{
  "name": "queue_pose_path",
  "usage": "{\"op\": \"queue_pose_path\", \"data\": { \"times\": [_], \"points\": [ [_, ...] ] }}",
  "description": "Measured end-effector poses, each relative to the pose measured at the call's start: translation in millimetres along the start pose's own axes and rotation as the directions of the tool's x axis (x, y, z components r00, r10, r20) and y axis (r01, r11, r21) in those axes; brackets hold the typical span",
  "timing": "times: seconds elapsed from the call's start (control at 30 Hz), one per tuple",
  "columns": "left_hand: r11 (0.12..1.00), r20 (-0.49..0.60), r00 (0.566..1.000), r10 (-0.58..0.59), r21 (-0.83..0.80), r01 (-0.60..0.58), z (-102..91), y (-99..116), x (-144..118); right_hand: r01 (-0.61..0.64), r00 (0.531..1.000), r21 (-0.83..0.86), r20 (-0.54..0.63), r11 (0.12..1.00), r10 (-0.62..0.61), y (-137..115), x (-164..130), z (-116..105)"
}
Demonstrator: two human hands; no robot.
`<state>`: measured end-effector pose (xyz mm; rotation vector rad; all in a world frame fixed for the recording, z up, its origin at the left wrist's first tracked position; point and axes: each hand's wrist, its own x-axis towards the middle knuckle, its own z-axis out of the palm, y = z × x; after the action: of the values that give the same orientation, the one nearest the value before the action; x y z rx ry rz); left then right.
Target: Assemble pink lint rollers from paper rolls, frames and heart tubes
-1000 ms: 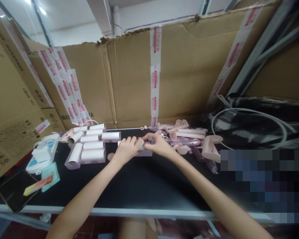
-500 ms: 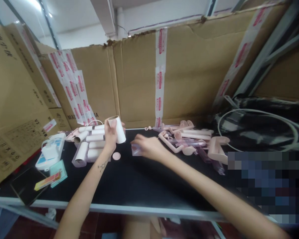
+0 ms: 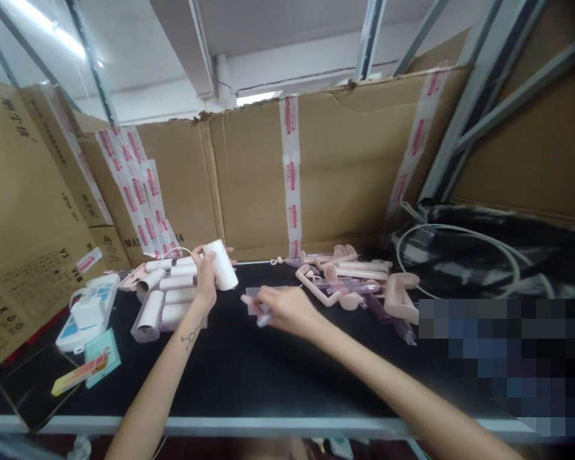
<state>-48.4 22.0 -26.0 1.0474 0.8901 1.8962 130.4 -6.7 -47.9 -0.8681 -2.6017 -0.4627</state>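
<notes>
Cardboard cartons (image 3: pixel 354 172) wall in the black bench (image 3: pixel 249 377), where I see my left hand (image 3: pixel 206 278) raised above a stack of white paper rolls (image 3: pixel 175 297), fingers wrapped around one more white roll (image 3: pixel 222 263) held tilted in the air. My right hand (image 3: pixel 282 310) rests low on the bench with fingers closed on a clear plastic sleeve (image 3: pixel 259 300), pink roller handles (image 3: pixel 345 275) heaped just beside it. As I judge it, the raised roll could slip and knock the stack loose, since the grip sits near its lower end.
</notes>
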Motion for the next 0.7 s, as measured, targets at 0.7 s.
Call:
{"op": "queue_pose_path", "data": {
  "times": [0.7],
  "points": [
    [0.015, 0.748, 0.552, -0.367, 0.599, -0.801, 56.4, -55, -23, -0.495, 0.869, 0.058, 0.017, 0.867, 0.495, 100, -49, -25]
  ]
}}
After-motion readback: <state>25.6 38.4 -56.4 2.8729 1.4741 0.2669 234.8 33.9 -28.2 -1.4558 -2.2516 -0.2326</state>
